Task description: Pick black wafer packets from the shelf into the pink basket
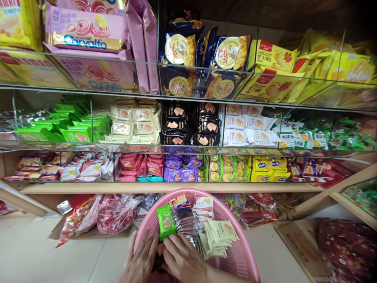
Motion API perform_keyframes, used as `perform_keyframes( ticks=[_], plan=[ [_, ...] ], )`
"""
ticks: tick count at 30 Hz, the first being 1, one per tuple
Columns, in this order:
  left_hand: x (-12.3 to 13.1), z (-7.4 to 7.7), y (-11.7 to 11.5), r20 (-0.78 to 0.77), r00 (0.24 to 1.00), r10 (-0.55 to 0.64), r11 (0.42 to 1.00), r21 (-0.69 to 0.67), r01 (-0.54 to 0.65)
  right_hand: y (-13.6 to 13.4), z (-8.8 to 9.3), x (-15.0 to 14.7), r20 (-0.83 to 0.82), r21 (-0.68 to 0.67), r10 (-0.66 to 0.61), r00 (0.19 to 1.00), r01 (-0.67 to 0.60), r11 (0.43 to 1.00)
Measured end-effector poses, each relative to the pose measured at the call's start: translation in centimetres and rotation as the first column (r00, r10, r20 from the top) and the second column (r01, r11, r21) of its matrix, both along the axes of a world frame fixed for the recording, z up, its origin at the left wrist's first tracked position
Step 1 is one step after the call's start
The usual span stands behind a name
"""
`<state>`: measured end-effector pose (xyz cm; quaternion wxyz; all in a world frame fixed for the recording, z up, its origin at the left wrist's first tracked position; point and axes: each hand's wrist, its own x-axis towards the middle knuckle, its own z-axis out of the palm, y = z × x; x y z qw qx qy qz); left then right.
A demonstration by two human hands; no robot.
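Pink plastic basket (pixel 191 191) front and centre on my feed, low down before the snack shelves, and both hands are inside it. From where I'm sitting, the left hand (pixel 140 257) is just inside the left side of the rim, fingers pointing up toward a bright green packet (pixel 165 218). My right hand (pixel 183 257) is beside it, fingers bent over some dark packets (pixel 159 262) at the near end. Can't tell you if either set of fingers is really grasping anything, since the undersides are hidden and it's murky between the hands.

Rest of the load: the green one lies just past my fingertips, an orange packet (pixel 180 201) sits at the far end, dark shiny packets (pixel 185 222) stand on edge in the middle, white-and-red packets (pixel 204 206) are right of those, and a messy stack of cream packets (pixel 222 232) leans at the right.

Behind it, the middle shelf has green snacks (pixel 59 125) on the left, black-wrapped ones (pixel 176 124) in the centre and white ones (pixel 250 129) to the right. Big lilac Carvalfo packs (pixel 85 29) are up top. Cardboard box (pixel 300 251) down on the floor (pixel 108 251), right of the basket.
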<state>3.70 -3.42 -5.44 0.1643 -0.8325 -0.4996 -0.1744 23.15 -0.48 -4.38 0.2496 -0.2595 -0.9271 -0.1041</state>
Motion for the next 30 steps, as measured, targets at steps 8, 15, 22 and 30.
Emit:
perform_keyframes(
  ticks=[8,15,22,30],
  plan=[
    [1.5,-0.1,1.1,-0.031,0.994,0.105,0.978,-0.176,-0.109,-0.1,-0.1,0.7,0.085,-0.116,-0.066,0.994,0.076,0.990],
    [1.7,0.3,1.2,-0.059,0.989,0.135,0.957,-0.253,-0.145,-0.1,-0.2,1.2,0.108,-0.245,-0.112,0.988,0.136,0.960],
    [1.9,0.5,1.0,-0.121,0.985,0.125,0.957,-0.246,-0.152,-1.9,-2.5,2.7,0.272,-0.502,-0.351,0.896,0.443,0.743],
    [0.9,-1.0,0.7,0.019,0.997,0.071,0.979,-0.194,-0.066,-1.5,-2.8,1.8,0.336,-0.696,-0.358,0.871,0.486,0.528]
  ],
)
